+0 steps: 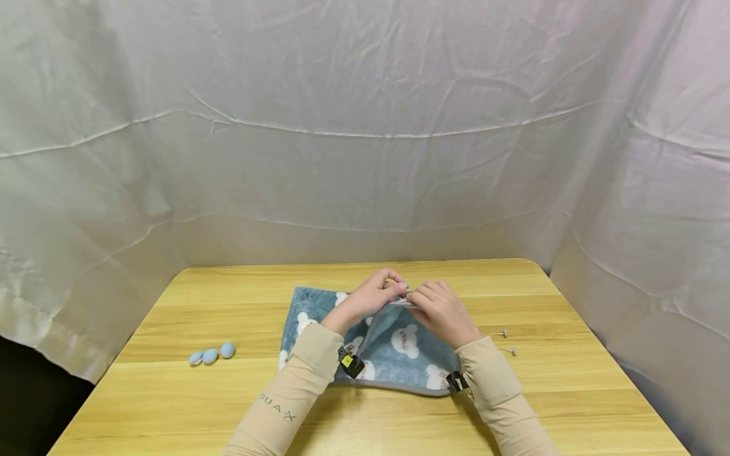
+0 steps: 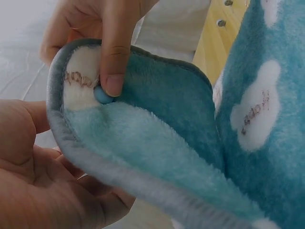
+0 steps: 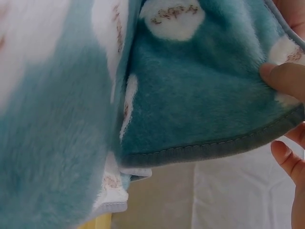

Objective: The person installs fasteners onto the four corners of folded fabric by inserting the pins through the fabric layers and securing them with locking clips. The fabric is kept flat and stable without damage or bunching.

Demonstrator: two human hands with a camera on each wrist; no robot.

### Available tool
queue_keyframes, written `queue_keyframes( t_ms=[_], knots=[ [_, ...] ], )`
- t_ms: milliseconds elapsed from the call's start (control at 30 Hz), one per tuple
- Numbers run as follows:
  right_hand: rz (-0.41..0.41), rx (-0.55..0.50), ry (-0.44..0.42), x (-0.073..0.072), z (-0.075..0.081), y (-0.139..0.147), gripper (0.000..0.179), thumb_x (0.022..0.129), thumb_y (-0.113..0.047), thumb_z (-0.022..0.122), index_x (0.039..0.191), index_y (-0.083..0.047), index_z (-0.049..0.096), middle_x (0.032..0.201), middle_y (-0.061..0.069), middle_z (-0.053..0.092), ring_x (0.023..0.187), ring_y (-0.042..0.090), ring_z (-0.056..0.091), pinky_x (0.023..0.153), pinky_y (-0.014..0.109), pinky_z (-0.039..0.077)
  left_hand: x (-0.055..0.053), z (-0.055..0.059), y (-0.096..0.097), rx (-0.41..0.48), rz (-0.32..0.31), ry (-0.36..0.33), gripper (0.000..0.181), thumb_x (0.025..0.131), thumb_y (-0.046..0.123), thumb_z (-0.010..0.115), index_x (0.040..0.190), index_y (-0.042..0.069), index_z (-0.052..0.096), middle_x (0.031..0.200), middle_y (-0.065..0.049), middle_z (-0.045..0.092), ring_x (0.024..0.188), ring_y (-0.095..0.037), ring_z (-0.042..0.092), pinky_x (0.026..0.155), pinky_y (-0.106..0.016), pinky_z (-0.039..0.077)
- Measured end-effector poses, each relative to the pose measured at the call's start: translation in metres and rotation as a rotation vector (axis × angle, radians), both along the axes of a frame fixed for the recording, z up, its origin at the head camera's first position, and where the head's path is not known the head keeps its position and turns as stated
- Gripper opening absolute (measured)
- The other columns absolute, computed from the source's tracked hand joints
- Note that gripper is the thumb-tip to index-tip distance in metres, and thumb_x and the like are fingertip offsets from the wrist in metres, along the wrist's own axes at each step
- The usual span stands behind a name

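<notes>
A blue fleece blanket (image 1: 393,345) with white bear shapes and grey edging has one corner raised between both hands. My right hand (image 1: 441,310) pinches that corner. Its thumb (image 2: 114,83) presses beside a small round blue button-like cap (image 2: 102,95) on the fleece, and its other fingers are behind the cloth. My left hand (image 1: 373,294) holds the same corner at the grey edging, palm turned up, with fingers (image 2: 112,202) curled beneath. The tips of the left thumb and index finger are hidden behind the blanket in the left wrist view.
Blue round caps (image 1: 210,356) lie in a row on the wooden table (image 1: 171,411) to the left. Two grey-headed pins (image 1: 511,350) lie right of the blanket. White cloth curtains (image 1: 365,177) hang behind and on both sides.
</notes>
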State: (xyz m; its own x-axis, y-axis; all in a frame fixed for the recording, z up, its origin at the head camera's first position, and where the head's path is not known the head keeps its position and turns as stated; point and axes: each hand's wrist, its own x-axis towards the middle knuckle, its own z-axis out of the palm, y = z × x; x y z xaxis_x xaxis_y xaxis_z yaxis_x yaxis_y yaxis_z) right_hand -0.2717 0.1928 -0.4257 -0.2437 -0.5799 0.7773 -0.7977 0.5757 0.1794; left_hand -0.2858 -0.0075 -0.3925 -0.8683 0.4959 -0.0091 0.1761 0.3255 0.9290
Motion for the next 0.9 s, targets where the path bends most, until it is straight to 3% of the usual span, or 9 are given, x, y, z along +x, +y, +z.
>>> queue_keyframes(
  t_ms=[233, 500, 700, 900],
  knots=[
    [-0.003, -0.014, -0.049, 0.0, 0.0, 0.001, 0.026, 0.068, -0.011, 0.084, 0.087, -0.009, 0.068, 0.084, 0.002, 0.069, 0.079, 0.018, 0.06, 0.07, 0.032, 0.045, 0.003, -0.001, -0.001, 0.006, 0.001, -0.009, 0.023, 0.102, 0.033, 0.05, 0.118, 0.016, 0.05, 0.11, -0.009, 0.065, 0.09, -0.02, 0.056, 0.074, -0.032, 0.044],
    [-0.01, -0.01, -0.047, -0.001, -0.001, 0.002, 0.025, 0.069, -0.012, 0.084, 0.087, -0.01, 0.066, 0.083, 0.001, 0.068, 0.079, 0.017, 0.06, 0.069, 0.032, 0.044, 0.006, -0.003, 0.001, -0.003, -0.032, -0.044, 0.022, 0.102, 0.033, 0.05, 0.117, 0.017, 0.05, 0.125, -0.011, 0.064, 0.117, -0.025, 0.06, 0.099, -0.047, 0.045],
    [-0.006, -0.01, -0.039, -0.002, -0.002, 0.002, 0.026, 0.068, -0.012, 0.084, 0.088, -0.01, 0.067, 0.083, 0.0, 0.069, 0.078, 0.017, 0.06, 0.069, 0.032, 0.044, 0.007, -0.004, 0.0, -0.01, -0.005, -0.036, 0.024, 0.103, 0.034, 0.048, 0.119, 0.017, 0.051, 0.121, -0.01, 0.064, 0.112, -0.024, 0.06, 0.095, -0.045, 0.046],
    [-0.01, -0.009, -0.039, -0.001, -0.002, 0.001, 0.025, 0.07, -0.012, 0.084, 0.087, -0.01, 0.066, 0.083, 0.001, 0.068, 0.079, 0.018, 0.06, 0.069, 0.033, 0.043, 0.012, -0.002, -0.008, -0.022, 0.029, 0.009, 0.038, 0.103, 0.038, 0.046, 0.132, 0.015, 0.052, 0.127, -0.011, 0.059, 0.115, -0.026, 0.058, 0.093, -0.042, 0.048]
  ],
)
